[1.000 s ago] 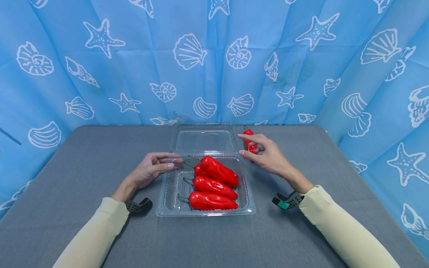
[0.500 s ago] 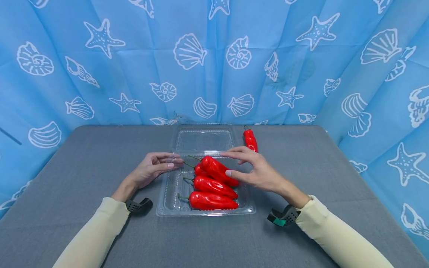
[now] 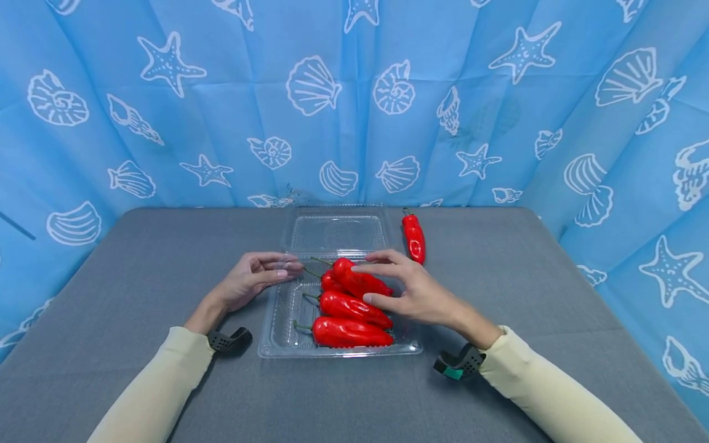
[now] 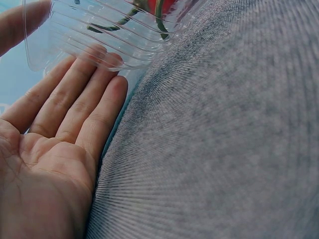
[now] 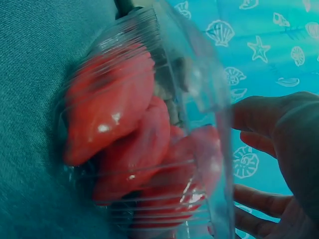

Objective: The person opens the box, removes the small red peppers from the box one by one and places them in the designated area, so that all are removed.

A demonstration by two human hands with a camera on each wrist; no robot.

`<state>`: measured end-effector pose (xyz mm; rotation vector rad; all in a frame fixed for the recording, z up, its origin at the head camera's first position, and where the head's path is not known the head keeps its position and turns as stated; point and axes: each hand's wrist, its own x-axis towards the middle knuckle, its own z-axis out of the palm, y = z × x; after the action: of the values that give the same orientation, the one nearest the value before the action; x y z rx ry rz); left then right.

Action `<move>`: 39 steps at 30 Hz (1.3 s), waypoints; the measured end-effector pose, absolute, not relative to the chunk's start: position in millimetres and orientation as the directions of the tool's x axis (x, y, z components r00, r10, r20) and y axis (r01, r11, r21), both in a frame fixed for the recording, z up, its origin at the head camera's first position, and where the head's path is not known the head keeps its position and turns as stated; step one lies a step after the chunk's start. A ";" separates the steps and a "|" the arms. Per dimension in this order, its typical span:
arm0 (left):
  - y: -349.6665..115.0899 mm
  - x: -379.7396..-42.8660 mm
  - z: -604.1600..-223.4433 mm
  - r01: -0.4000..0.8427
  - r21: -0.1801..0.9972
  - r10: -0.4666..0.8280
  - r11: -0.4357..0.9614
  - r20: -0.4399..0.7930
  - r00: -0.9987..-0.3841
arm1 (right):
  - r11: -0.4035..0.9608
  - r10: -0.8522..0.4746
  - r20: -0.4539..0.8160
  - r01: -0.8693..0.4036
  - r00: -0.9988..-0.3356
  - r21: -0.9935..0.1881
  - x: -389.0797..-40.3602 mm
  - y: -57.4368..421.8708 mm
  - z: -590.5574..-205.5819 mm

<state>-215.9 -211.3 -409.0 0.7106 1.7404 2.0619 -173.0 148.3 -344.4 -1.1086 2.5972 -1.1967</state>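
- Nearest is a grey table; on it sits a clear plastic box, the landmark here.
- At the front of the box, inside, one red pepper lies crosswise, stem to the left.
- Behind it in the box, a second pepper lies much the same way.
- At the box's left side, the left hand has its fingers straight and nearly together; whether the tips press the plastic, I cannot tell.
- Over the box's right side, the right hand has thumb and fingers apart, pinching nothing visible; whether it touches a pepper is unclear.
- Toward the box's back, a slanting pepper partly covers a fourth pepper.
- Behind the box, its lid lies folded back; just right of that, a lone pepper rests on the table.
- Farthest behind the box, a blue shell-patterned curtain.
- Progress, judged: well along, four inside; one pepper remains outside, the lid unclosed.
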 end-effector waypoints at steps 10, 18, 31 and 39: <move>-211.1 -215.9 -409.1 0.058 0.985 0.555 -0.165 0.141 -0.820 | 0.461 -0.684 0.188 -0.617 -0.705 -0.637 -172.8 142.9 -351.3; -211.6 -215.6 -409.3 0.055 0.985 0.557 -0.165 0.139 -0.819 | 0.499 -0.710 0.161 -0.651 -0.685 -0.571 -169.9 139.6 -354.6; -212.2 -216.7 -410.2 0.070 0.984 0.565 -0.161 0.150 -0.812 | 0.514 -0.709 0.186 -0.679 -0.680 -0.523 -169.8 138.6 -361.5; -212.8 -216.8 -411.0 0.075 0.985 0.565 -0.156 0.151 -0.811 | 0.496 -0.707 0.226 -0.698 -0.670 -0.517 -169.7 137.4 -362.0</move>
<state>-216.8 -212.8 -411.0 0.7247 1.7801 2.0338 -169.7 137.4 -362.0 -1.2695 2.7024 -0.9230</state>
